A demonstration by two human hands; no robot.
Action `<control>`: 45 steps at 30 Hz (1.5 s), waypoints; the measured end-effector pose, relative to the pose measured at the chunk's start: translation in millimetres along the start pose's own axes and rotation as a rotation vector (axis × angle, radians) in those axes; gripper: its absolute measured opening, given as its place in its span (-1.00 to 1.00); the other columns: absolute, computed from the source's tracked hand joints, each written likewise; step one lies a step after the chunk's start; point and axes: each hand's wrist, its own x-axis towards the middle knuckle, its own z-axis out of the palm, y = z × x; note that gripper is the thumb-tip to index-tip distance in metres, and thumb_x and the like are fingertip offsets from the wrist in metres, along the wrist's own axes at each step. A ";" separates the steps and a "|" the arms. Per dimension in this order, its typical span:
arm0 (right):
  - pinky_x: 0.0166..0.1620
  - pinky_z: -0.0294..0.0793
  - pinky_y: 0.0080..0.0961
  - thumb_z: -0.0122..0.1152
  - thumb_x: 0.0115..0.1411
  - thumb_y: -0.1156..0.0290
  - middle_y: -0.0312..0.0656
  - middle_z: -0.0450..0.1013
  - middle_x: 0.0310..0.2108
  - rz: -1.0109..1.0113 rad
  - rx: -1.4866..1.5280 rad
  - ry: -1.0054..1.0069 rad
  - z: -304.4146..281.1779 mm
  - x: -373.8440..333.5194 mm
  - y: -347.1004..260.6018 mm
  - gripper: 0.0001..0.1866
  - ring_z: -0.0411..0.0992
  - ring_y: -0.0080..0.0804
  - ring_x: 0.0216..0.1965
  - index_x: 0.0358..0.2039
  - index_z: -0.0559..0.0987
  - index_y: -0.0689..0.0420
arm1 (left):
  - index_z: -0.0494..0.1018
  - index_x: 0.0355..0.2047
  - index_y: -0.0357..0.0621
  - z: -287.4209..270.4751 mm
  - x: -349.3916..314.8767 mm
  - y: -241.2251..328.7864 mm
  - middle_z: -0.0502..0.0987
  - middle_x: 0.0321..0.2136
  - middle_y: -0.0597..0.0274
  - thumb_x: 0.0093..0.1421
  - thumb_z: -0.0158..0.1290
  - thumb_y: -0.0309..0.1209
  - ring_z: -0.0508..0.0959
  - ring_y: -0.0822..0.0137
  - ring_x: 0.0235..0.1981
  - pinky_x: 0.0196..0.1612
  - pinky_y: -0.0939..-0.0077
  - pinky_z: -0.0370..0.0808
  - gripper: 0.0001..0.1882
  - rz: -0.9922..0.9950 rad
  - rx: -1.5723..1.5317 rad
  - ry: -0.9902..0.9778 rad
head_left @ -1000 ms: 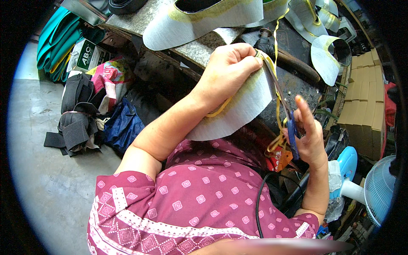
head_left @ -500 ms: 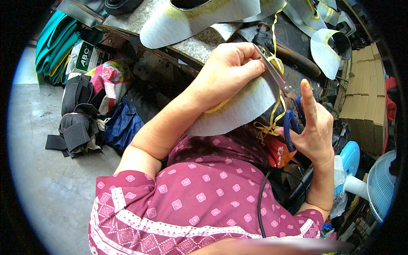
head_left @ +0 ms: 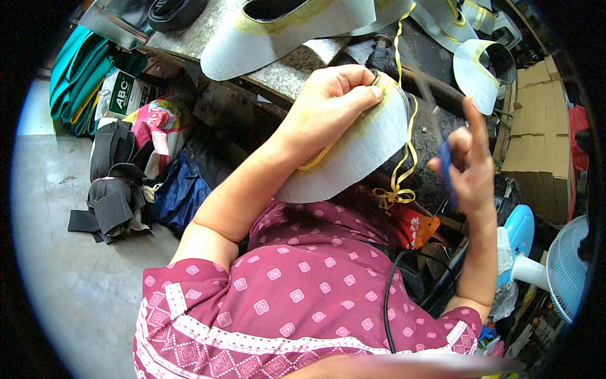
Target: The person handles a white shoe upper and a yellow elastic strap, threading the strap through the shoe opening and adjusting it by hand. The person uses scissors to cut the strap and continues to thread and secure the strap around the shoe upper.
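Note:
My left hand [head_left: 334, 104] is closed with thumb and fingers pinching the edge of a grey shoe upper [head_left: 360, 155], which hangs curved above my lap. Along the upper's rim runs a yellowish smear, and a strip of yellow tape [head_left: 327, 153] shows by my wrist. A long yellow tape [head_left: 411, 148] dangles beside the upper and ends in a tangle of loops. To the right of it, my right hand [head_left: 475, 167] grips blue-handled scissors [head_left: 447, 165], index finger stretched out. The scissors are blurred by motion, their blades pointing up and away from the upper.
More grey uppers [head_left: 284, 31] lie on the worn workbench [head_left: 271, 79]; another upper [head_left: 475, 76] sits at the far right. Stacked cardboard boxes [head_left: 536, 139] and a fan [head_left: 565, 271] stand at the right. Bundled black strips [head_left: 117, 189] and green folded sheeting [head_left: 76, 79] are at the left.
My right hand has drawn the scissors away from the upper's edge, to the right and up. My left hand stays pinching the upper, and the yellow tape now hangs apart from the scissors.

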 end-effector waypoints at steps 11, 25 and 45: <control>-0.28 0.46 -0.16 0.35 0.04 0.26 -0.10 0.50 -0.48 0.234 -0.836 0.149 -72.5 98.7 69.1 -0.22 0.51 -0.07 -0.41 0.29 0.27 -0.27 | 0.52 -0.42 -0.25 -2.1 -15.4 4.9 0.46 -0.52 0.50 0.27 0.10 -0.34 0.35 0.66 -0.46 -0.39 0.71 0.32 -0.78 -0.042 0.028 0.097; -0.17 0.48 -0.25 0.34 0.05 0.34 -0.04 0.55 -0.36 0.224 -0.843 0.238 -76.0 109.5 63.8 -0.35 0.55 -0.11 -0.29 0.20 0.40 -0.14 | 0.53 -0.37 -0.26 -2.5 -27.6 7.1 0.47 -0.51 0.52 0.32 0.04 -0.32 0.37 0.68 -0.47 -0.40 0.71 0.33 -0.76 -0.057 0.047 0.066; -0.32 0.35 -0.69 0.14 0.09 0.73 -0.34 0.37 -0.45 0.239 0.031 0.088 57.9 54.3 26.1 -0.40 0.33 -0.64 -0.44 0.16 0.33 0.10 | 0.46 -0.44 -0.29 -88.5 -74.4 150.5 0.35 -0.65 0.32 0.23 0.14 -0.35 0.31 0.58 -0.58 -0.50 0.65 0.29 -0.77 0.536 0.882 0.730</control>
